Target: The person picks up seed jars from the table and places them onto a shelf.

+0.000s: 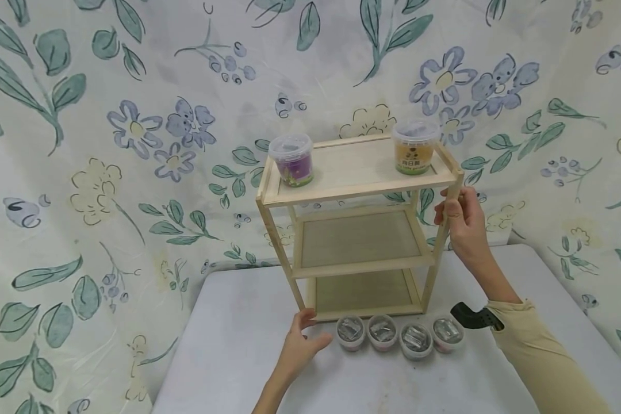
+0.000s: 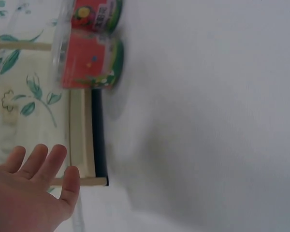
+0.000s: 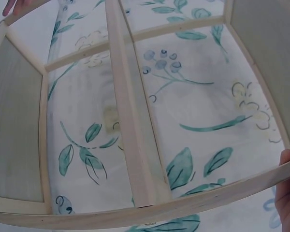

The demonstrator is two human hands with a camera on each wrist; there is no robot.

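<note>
A three-tier wooden shelf [image 1: 359, 184] stands on a grey table [image 1: 238, 356]. Its top tier carries a purple-labelled tub [image 1: 292, 160] on the left and an orange-labelled tub [image 1: 415, 147] on the right. My right hand [image 1: 447, 210] grips the shelf's right front post just under the top tier; in the right wrist view its fingers [image 3: 286, 193] curl round that post [image 3: 208, 203]. My left hand [image 1: 310, 328] lies open at the shelf's lower left foot, fingers straight [image 2: 43, 159] beside the shelf base [image 2: 82, 140]. Whether it touches the wood I cannot tell.
Several small lidded tubs [image 1: 398, 334] sit in a row on the table right in front of the shelf; the nearest has a red label [image 2: 89, 60]. A floral cloth [image 1: 134, 144] hangs behind and beside the table. The table's left edge [image 1: 183, 339] is near my left arm.
</note>
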